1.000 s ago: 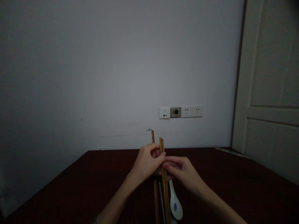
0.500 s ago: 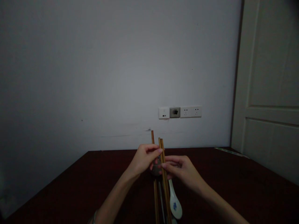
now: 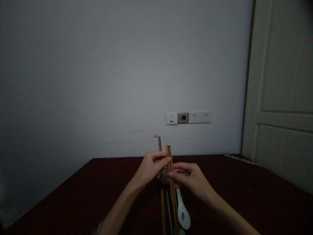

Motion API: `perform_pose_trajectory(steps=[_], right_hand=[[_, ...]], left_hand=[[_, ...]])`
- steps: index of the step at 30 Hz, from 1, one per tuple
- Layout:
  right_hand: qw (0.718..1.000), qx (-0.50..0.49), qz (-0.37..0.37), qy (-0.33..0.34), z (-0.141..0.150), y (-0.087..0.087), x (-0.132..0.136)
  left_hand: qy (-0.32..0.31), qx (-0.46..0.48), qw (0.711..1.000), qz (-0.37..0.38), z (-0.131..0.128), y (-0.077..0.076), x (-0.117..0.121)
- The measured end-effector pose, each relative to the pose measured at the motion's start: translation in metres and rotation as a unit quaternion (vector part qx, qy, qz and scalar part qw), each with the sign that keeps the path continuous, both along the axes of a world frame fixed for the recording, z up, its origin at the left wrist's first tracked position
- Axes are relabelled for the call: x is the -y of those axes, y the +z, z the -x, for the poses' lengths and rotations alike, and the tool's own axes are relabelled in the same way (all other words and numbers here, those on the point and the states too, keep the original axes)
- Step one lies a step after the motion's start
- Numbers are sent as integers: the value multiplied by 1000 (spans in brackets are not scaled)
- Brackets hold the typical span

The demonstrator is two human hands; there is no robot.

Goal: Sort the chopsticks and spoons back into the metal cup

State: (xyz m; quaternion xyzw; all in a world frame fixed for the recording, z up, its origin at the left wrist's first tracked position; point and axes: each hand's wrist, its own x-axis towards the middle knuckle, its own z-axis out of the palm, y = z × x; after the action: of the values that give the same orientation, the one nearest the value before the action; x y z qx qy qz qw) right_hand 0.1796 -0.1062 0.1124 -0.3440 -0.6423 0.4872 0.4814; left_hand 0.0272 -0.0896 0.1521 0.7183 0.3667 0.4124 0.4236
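Two wooden chopsticks [image 3: 173,199] are held side by side, slanting up from the table. My left hand [image 3: 153,166] pinches them near their top ends, closed. Lower down, my right hand [image 3: 187,176] grips the same pair between thumb and fingers. Behind my hands is a small greyish cup or jar [image 3: 163,178], partly hidden, with another wooden stick [image 3: 159,143] rising above my left hand. On the table below lie more chopsticks [image 3: 163,209], a thin metal utensil handle [image 3: 169,209] and a white ceramic spoon [image 3: 183,215] with a blue mark.
The dark red table [image 3: 97,186] reaches back to a pale wall [image 3: 110,81]. Sockets and switch plates [image 3: 188,117] are set in the wall. A panelled door [image 3: 283,98] stands at the right. A thin patterned strip [image 3: 242,160] lies at the table's back right edge.
The upper ends of the two held chopsticks are now level; one stood slightly higher before. Both hands have stayed almost in place.
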Motion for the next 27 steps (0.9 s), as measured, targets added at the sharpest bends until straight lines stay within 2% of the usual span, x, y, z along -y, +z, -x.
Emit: perform_pose_trajectory(steps=[27], right_hand=[[999, -9, -30, -14, 0, -3, -1]], left_hand=[[7, -9, 1000, -8, -1, 5, 6]])
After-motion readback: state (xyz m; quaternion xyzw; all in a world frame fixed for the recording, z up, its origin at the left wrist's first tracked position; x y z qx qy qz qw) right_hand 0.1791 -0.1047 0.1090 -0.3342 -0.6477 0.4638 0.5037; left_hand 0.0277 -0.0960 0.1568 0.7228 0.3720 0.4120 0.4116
